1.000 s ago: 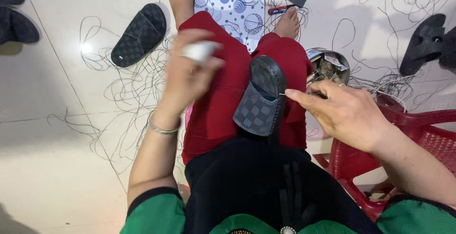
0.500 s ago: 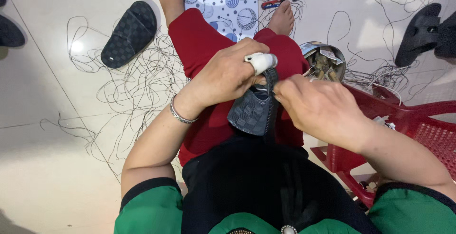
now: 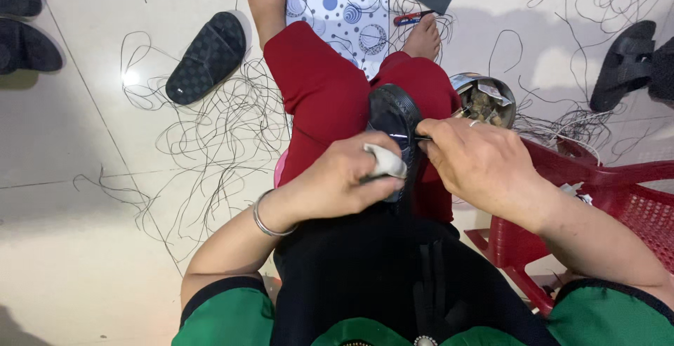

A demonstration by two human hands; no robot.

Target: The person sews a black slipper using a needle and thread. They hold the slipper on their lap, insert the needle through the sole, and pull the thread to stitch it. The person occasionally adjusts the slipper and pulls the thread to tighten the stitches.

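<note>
A black slipper sole (image 3: 393, 113) stands on edge on my lap, between my knees in red trousers. My left hand (image 3: 344, 181), one finger wrapped in white tape, grips the sole's near end. My right hand (image 3: 477, 160) pinches a thin dark tool or needle against the sole's right edge, fingers closed. Both hands touch the sole and nearly meet over it. A metal bangle sits on my left wrist.
A red plastic stool (image 3: 604, 198) stands at my right. A metal bowl of scraps (image 3: 484, 96) sits on the floor beside my right knee. Black slippers (image 3: 207, 58) and loose black threads (image 3: 210, 149) lie on the tiled floor. A dotted cloth (image 3: 344, 5) lies between my feet.
My left hand dropped from a raised position onto the sole and gripped it. My right hand closed in on the sole's right edge. The sole turned from flat to on edge.
</note>
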